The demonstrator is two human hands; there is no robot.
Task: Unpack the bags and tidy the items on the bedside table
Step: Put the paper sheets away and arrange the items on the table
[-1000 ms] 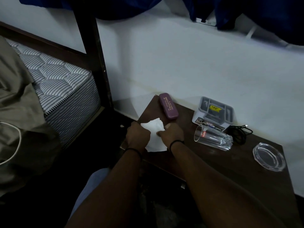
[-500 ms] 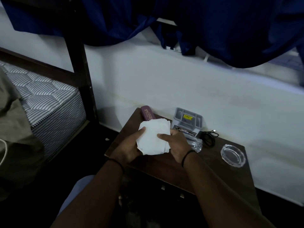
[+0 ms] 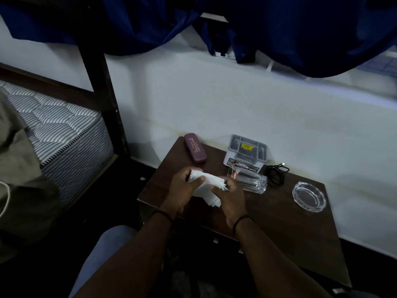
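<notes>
White tissues (image 3: 207, 186) between 2 hands (image 3: 206, 195)

Your left hand (image 3: 182, 190) and right hand (image 3: 231, 195) cover much of the white crumpled paper (image 3: 209, 188), so you cannot tell its full shape. The right hand also hides the mouth of the clear drinking glass lying on its side (image 3: 250, 179). Print on the maroon oblong case (image 3: 195, 150) is too small to read. The dark wooden bench (image 3: 300, 233) loses its near right corner in shadow.

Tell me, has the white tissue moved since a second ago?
Yes. The white tissue lay flat on the bedside table just below the maroon glasses case; now both hands hold it crumpled, raised off the tabletop.
</notes>
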